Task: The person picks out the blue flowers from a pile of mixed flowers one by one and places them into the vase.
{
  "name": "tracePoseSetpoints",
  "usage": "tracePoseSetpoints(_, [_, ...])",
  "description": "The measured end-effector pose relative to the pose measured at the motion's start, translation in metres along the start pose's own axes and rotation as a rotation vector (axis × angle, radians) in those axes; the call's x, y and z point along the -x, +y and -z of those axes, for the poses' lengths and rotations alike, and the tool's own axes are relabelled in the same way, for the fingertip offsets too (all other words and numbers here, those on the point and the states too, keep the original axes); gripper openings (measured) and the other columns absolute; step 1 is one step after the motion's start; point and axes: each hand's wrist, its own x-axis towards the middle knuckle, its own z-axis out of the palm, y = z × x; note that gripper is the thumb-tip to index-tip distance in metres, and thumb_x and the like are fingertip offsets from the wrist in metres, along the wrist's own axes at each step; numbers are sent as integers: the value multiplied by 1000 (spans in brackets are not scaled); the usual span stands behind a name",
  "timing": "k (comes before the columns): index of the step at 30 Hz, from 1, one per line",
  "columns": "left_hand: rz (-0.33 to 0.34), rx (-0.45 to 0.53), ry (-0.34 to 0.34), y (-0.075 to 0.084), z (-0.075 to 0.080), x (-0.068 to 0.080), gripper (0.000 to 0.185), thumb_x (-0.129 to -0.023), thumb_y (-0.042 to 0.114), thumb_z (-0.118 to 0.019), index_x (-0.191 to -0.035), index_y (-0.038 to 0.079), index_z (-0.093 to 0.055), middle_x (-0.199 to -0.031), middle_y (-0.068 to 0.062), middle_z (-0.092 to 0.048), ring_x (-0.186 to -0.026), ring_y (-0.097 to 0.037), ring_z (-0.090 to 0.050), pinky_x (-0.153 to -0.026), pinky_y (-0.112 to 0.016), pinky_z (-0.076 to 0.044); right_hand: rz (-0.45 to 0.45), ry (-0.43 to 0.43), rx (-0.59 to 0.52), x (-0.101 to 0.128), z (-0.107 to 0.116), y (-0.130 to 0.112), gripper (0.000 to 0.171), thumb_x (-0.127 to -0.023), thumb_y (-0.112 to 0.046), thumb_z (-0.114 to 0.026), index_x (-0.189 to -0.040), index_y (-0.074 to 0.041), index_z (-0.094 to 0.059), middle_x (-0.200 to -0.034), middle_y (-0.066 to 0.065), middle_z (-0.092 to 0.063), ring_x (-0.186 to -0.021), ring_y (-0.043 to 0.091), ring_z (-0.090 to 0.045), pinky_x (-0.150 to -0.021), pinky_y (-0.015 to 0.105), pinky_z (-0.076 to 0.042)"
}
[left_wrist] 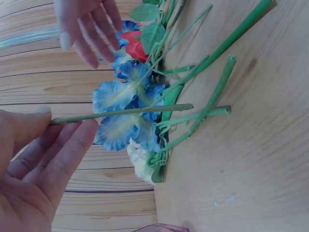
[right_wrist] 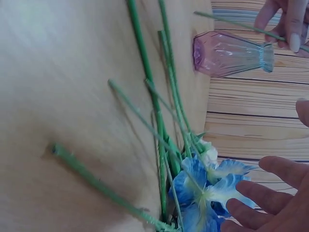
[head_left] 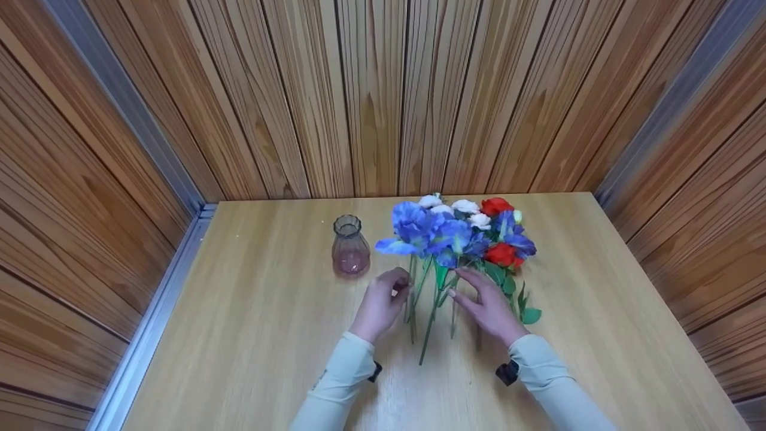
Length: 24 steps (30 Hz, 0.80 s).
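A thin green flower stem (left_wrist: 120, 112) is pinched between the thumb and fingers of my left hand (head_left: 383, 302), its lower end pointing out freely. The bloom on this stem is not in the left wrist view. My right hand (head_left: 489, 304) hovers beside the other stems with fingers spread and fairly straight, gripping nothing visible in the right wrist view. Blue iris-like flowers (head_left: 428, 230) lie in front of both hands with their stems towards me. Red roses (head_left: 502, 254) and white flowers (head_left: 465, 206) lie among and behind them.
A clear glass vase (head_left: 351, 248) with a pinkish base stands upright left of the flowers. Green leaves (head_left: 530, 315) stick out by the right hand. The wooden table (head_left: 257, 335) is bounded by plank walls (head_left: 371, 102) at the back and both sides.
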Motion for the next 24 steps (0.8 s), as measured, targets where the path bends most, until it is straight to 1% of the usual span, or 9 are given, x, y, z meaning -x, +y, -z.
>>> tracePoseSetpoints(4, [0,-6,2,0,2,-2,11,-88,-2,-65,-88,8,-60,-85,-3,-64,-80,-10,-62,-67,-22,-53,-11,-25,38,4,2,4,58,-93,-42,-59,-143,-16,-45,-150,14,-33,-138,37,-26,-108,59,-23])
tracePoseSetpoints(6, [3,-6,-4,0,4,-3,10,-88,-2,-64,-88,7,-61,-85,-3,-64,-80,-11,-62,-66,-22,-53,-21,-33,51,5,3,6,61,-93,-47,-57,-144,-16,-45,-151,14,-32,-138,37,-25,-108,59,-22])
tracePoseSetpoints(11, [1,-18,3,0,12,-6,8,-88,-4,-64,-90,4,-61,-85,-2,-64,-79,-12,-62,-66,-23,-54,-39,-46,50,7,4,8,69,-91,-58,-51,-143,-14,-45,-150,16,-33,-137,38,-27,-108,59,-23])
tracePoseSetpoints(14, [3,-25,21,0,18,-8,7,-88,-3,-64,-90,4,-62,-84,-3,-65,-78,-12,-63,-64,-22,-54,-55,-51,38,8,5,7,71,-91,-60,-50,-143,-12,-45,-150,16,-33,-137,38,-27,-108,58,-24])
tracePoseSetpoints(20, [-10,-38,67,2,31,-14,6,-89,-1,-64,-93,1,-62,-85,-4,-66,-78,-13,-63,-62,-22,-54,-58,-55,50,11,6,11,71,-91,-59,-50,-142,-9,-45,-149,18,-34,-136,38,-28,-108,58,-24])
tracePoseSetpoints(24, [-31,-57,112,3,41,-19,7,-88,0,-66,-93,4,-63,-86,-6,-68,-79,-13,-64,-63,-23,-55,-59,-61,39,13,7,13,70,-91,-58,-51,-143,-10,-45,-150,18,-32,-138,39,-25,-108,58,-22])
